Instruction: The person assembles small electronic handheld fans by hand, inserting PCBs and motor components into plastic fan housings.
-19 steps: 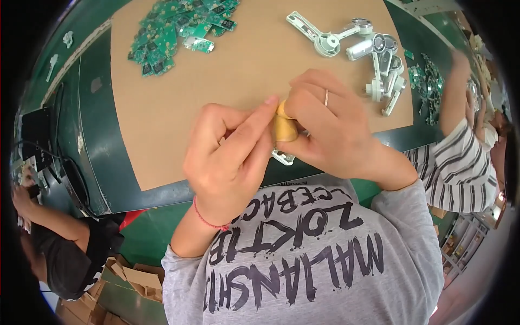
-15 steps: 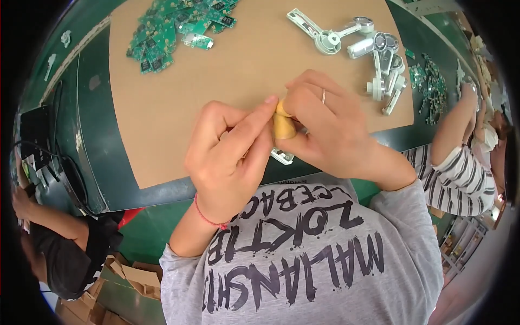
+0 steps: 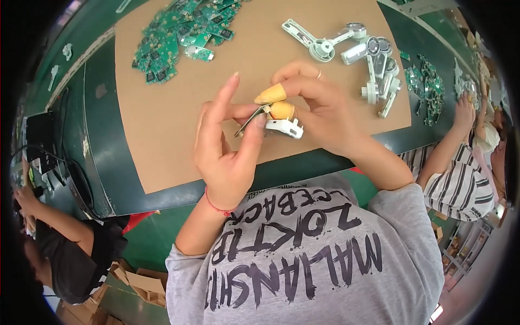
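Note:
Between the thumb and fingers of my left hand (image 3: 225, 143) is a small thin circuit board (image 3: 248, 122), seen nearly edge-on and tilted. The left index finger points up, off the board. My right hand (image 3: 325, 108) wears yellow finger cots (image 3: 271, 94) on thumb and index finger, which close around the board's upper end by a small pale connector. Just under the right thumb sits a white plastic housing (image 3: 287, 128), close against the board and the left thumb tip. The right hand's other fingers are partly hidden, as is any joint between board and housing.
Green circuit boards (image 3: 162, 46) lie heaped on the brown cardboard sheet (image 3: 173, 124) at far left. Several white handheld fan-like parts (image 3: 322, 50) lie at far right, with more boards (image 3: 430, 89) beyond. Co-workers sit at both sides; a black device (image 3: 40, 132) with cables stands left.
My hands have opened out from a tight pinch, bringing the circuit board and more of the white housing into sight. The left index finger has lifted away.

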Action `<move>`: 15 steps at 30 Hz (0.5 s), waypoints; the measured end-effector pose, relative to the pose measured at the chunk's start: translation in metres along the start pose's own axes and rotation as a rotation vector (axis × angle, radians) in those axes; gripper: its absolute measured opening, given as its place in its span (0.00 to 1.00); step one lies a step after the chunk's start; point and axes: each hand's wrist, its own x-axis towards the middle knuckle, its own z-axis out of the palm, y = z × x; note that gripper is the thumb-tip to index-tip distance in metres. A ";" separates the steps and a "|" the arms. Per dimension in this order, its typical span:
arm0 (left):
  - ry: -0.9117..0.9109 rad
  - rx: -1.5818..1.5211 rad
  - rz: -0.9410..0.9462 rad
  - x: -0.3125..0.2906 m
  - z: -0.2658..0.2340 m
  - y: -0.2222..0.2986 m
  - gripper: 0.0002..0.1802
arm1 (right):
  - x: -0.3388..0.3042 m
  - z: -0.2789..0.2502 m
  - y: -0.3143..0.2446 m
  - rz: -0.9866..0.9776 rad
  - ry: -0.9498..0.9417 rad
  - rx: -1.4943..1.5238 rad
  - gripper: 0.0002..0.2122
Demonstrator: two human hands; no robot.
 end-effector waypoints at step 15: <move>-0.462 -1.531 -1.343 -0.008 -0.002 -0.014 0.28 | 0.024 -0.021 -0.019 -0.793 -0.166 -0.547 0.07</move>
